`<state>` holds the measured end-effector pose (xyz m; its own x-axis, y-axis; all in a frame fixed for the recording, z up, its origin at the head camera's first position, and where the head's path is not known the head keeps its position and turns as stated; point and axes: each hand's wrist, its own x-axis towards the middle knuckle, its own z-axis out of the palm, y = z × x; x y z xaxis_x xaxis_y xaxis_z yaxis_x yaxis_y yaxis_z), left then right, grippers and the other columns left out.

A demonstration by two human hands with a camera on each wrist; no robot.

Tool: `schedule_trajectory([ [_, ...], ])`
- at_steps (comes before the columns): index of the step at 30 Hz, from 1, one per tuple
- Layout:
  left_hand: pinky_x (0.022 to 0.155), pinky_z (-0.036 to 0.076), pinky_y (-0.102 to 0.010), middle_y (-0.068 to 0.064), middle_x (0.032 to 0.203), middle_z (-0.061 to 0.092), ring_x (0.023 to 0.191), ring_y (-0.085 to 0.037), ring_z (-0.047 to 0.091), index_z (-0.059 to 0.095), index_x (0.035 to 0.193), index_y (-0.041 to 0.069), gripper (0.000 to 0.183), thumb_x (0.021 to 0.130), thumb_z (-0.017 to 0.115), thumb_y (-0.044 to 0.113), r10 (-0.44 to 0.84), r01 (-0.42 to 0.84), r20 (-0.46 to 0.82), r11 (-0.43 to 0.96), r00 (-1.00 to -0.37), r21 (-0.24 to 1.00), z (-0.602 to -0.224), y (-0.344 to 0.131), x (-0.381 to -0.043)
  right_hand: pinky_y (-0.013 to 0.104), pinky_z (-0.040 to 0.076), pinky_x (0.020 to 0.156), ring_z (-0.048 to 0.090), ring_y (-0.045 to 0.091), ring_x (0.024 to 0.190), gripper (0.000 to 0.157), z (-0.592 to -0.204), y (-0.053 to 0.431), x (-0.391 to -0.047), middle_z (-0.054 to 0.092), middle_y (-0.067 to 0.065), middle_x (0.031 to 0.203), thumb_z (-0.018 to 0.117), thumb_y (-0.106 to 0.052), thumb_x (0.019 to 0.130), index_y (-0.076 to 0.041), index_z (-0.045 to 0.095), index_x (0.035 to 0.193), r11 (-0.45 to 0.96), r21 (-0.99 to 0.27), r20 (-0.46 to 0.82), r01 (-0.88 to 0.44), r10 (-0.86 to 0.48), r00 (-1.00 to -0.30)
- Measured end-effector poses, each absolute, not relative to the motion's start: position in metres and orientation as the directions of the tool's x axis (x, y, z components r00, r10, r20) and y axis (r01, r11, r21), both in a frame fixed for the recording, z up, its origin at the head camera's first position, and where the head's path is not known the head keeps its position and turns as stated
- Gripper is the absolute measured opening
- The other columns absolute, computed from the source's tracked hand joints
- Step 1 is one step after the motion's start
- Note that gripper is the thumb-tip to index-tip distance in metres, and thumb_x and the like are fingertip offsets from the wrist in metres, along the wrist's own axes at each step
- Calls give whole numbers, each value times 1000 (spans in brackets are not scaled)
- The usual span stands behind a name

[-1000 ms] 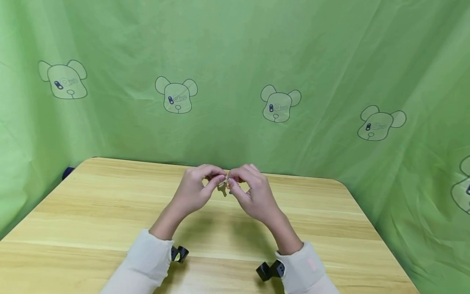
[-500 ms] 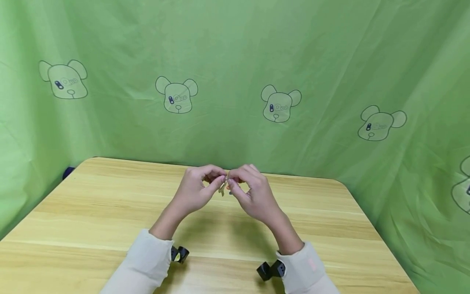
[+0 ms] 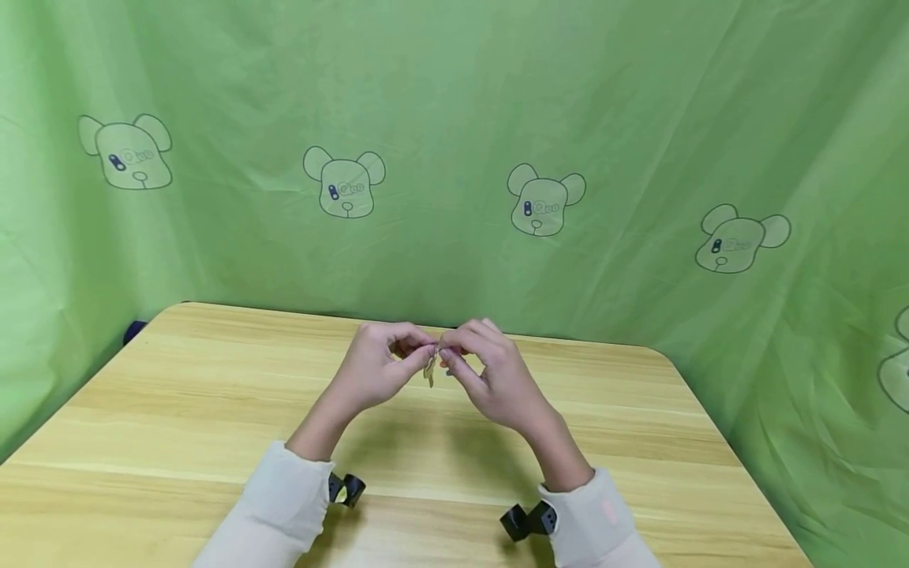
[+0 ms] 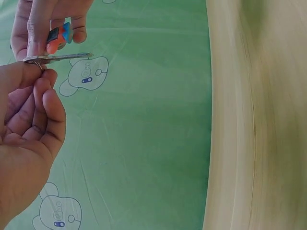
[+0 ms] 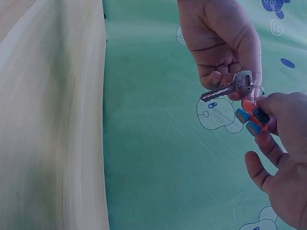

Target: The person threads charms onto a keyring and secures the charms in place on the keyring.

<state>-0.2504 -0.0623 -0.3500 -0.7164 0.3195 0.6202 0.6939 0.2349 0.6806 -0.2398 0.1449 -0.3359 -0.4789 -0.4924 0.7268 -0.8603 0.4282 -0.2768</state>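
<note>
One key (image 5: 228,89) hangs from its ring (image 5: 258,87) between both grips, the charm (image 5: 260,115) just beside the right. Left hand (image 3: 379,367) and right hand (image 3: 495,379) both pinch closed at the ring, exact contact hidden. Best, probably, to steady it with one grip, work small with the other, above the tabletop (image 3: 213,394).

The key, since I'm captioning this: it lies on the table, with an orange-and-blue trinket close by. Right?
Not on the table: the right wrist view shows the key held up, between the left hand and right hand. The trinket is close by.
</note>
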Motion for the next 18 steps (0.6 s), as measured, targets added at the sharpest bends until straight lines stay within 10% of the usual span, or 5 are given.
schedule_trajectory([
  [18,55,53,-26,0,81,74,64,-12,64,78,98,7,7,93,75,4,283,656,596,232,-752,718,-349,-61,-249,30,45,73,54,12,82,7,-337,145,-240,64,-8,85,67,-6,98,-10,71,95,439,-288,723,-851,-484,-494],
])
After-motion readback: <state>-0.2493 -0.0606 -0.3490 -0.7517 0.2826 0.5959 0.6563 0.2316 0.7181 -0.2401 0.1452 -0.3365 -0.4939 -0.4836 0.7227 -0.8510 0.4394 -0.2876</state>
